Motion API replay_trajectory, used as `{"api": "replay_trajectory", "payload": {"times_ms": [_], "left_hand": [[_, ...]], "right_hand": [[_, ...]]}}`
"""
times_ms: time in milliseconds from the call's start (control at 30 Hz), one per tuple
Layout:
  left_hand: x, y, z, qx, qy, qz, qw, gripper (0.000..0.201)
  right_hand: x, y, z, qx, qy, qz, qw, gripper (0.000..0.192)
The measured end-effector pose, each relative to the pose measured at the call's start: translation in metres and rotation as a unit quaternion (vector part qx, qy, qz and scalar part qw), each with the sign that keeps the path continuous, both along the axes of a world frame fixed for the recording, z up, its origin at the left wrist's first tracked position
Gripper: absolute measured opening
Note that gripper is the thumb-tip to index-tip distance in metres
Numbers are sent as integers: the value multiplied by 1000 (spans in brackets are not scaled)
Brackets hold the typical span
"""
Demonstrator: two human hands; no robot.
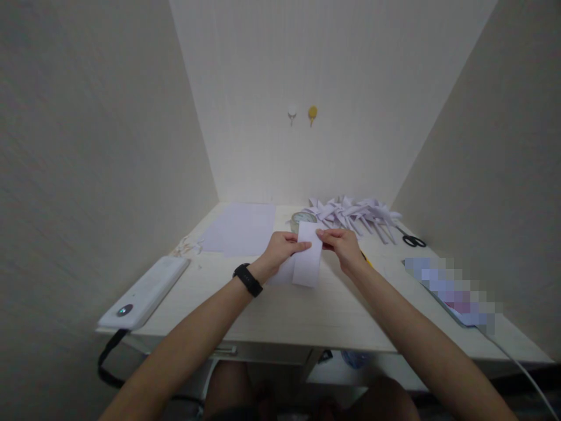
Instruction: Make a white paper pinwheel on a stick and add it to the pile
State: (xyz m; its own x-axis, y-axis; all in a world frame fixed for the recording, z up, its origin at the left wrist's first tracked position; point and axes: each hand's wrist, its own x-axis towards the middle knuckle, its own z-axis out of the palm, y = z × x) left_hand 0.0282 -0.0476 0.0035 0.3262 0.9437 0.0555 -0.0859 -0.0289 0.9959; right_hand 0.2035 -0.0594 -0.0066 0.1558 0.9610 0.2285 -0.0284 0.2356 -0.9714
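A folded strip of white paper (308, 266) is held upright above the middle of the desk. My left hand (283, 251) grips its left edge, the thumb lying across the front. With thumb and fingers my right hand (340, 242) pinches the strip near its upper right edge. Another piece of white paper (281, 275) shows low behind my left hand; whether it joins the strip I cannot tell. Just beyond the strip stands a round clear container (302, 217), partly covered. Part of a yellow tool (366, 258) peeks out by my right wrist.
White sheets (241, 228) lie at the back left, folded paper pinwheels (350, 213) at the back right. Black-handled scissors (414, 240) rest by the right wall. A white box-like device (146, 292) sits front left, a blurred-out tablet-like device (449, 292) with a cable front right.
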Motion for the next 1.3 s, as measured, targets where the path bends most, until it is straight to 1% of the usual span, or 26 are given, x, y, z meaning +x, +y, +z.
{"api": "replay_trajectory", "payload": {"times_ms": [167, 333, 433, 533, 600, 733, 867, 967, 1100, 1200, 1300], "left_hand": [[-1, -1, 2, -9, -1, -10, 1000, 24], [-2, -4, 3, -19, -11, 1, 1000, 23], [-2, -3, 2, -20, -17, 5, 1000, 26], [-2, -1, 1, -4, -28, 7, 1000, 32], [-2, -1, 2, 32, -30, 25, 999, 33], [-2, 1, 5, 118, -22, 68, 990, 28], [-3, 3, 7, 150, -28, 80, 985, 24], [-3, 3, 9, 160, -15, 83, 983, 20], [-3, 0, 11, 178, 14, 85, 980, 14], [-4, -2, 11, 188, 27, 72, 979, 13], [-5, -3, 10, 193, 45, 58, 978, 15]], "right_hand": [[1, -1, 2, -25, 19, 11, 999, 40], [4, -2, 4, -45, -23, 28, 998, 42], [4, -2, 3, -35, -32, 35, 998, 42], [3, -2, 3, 9, -39, 33, 999, 40], [3, -3, 3, 67, -70, 8, 995, 34], [1, -8, 6, 187, -153, -62, 968, 20], [-1, -14, 10, 255, -169, -71, 949, 14], [-2, -19, 15, 274, -175, -74, 943, 13], [-3, -24, 21, 285, -154, -66, 944, 10], [-3, -25, 23, 276, -138, -66, 949, 7], [-1, -24, 21, 253, -125, -69, 957, 7]]}}
